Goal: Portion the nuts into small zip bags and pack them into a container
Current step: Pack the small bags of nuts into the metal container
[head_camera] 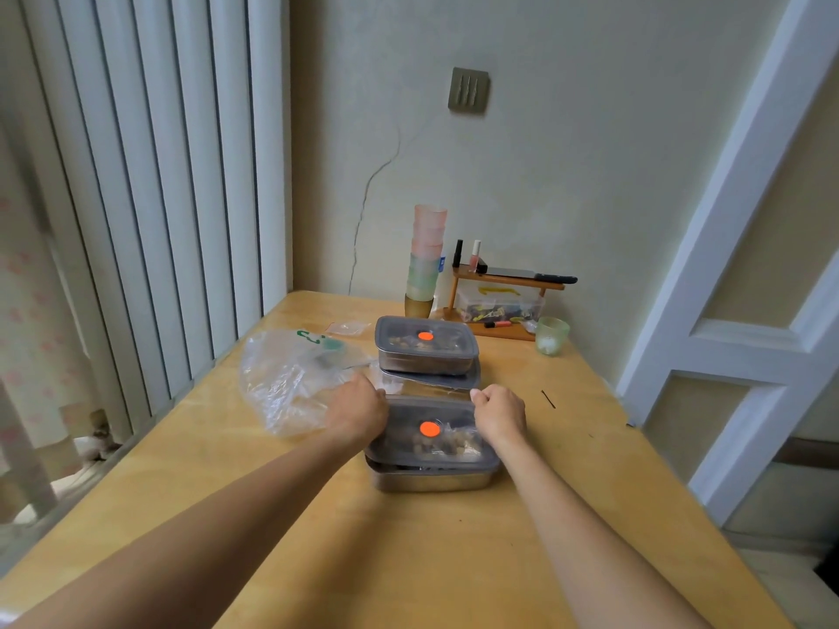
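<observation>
Nearest the camera: shallow rectangular stainless-steel container (431,479) with a grey translucent plastic lid (408,440) bearing an orange round valve (429,429), set on the yellow wooden bench (318,537). This container is taken as the landmark.

Contents: small clear zip bags of brown nuts (447,444), seen through the lid, toward its right half.

Left hand (358,410): laid at the far left corner of the lid, fingers curled over the edge; whether the corner is gripped or only pressed cannot be told.

Right hand (499,415): grip closed, fingers curled at the far right corner of the lid, apparently pressing it down.

Beyond the landmark: a second steel container with grey lid and orange valve (426,345), stacked on what appears to be a third container (431,379).

Left of the landmark: crumpled clear plastic bag with green print (290,379); further back, a small flat zip bag (347,328).

Far beyond: stacked pink and green plastic cups (426,256), small wooden shelf (499,283), green glass cup (552,335).

Handling, as judged: steel body is stiff and smooth, likely slippery at the walls; load is light. Lid is flexible and is best pressed at corners and rim, not at the centre. For lifting, the two short ends under the rim are recommended. Bagged nuts are soft in bulk, the film being liable to catch under the lid seal.
</observation>
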`<state>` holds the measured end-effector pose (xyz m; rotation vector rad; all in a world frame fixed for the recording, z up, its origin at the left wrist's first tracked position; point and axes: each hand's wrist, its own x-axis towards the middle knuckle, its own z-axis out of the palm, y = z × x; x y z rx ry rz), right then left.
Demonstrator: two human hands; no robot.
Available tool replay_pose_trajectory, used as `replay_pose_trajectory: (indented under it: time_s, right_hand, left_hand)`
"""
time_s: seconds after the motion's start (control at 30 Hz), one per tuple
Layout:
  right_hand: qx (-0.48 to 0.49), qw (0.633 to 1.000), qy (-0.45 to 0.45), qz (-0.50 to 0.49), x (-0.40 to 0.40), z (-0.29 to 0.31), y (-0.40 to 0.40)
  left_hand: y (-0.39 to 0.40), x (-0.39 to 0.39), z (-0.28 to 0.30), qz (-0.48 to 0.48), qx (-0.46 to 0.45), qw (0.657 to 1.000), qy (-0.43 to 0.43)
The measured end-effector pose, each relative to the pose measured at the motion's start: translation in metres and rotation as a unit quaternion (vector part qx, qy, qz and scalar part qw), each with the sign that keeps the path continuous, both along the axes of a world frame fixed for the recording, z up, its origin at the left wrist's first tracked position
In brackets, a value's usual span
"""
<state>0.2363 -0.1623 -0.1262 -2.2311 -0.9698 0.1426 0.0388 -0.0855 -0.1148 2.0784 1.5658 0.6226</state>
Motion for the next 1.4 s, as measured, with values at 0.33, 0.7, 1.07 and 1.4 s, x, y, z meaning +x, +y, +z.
replay_pose_trajectory:
  time_s: [0.33,0.7,1.07,1.4]
  right_hand:
    - [-0.039,0.998,-0.043,0.034,-0.004,0.003,0.003]
    - [-0.142,0.982,-0.084,0.088,-0.016,0.008,0.007]
    - [-0.203,0.969,-0.110,0.088,-0.040,0.005,0.006]
    - [-0.199,0.966,-0.113,0.120,-0.037,0.002,0.000]
  left_hand:
    - [-0.012,-0.002,-0.009,-0.063,0.047,0.997,-0.003]
    - [-0.026,0.012,-0.011,-0.092,0.008,0.980,0.176]
    - [-0.024,0.012,-0.010,-0.127,0.018,0.968,0.215]
    - [-0.017,0.005,-0.028,-0.060,-0.052,0.977,-0.196]
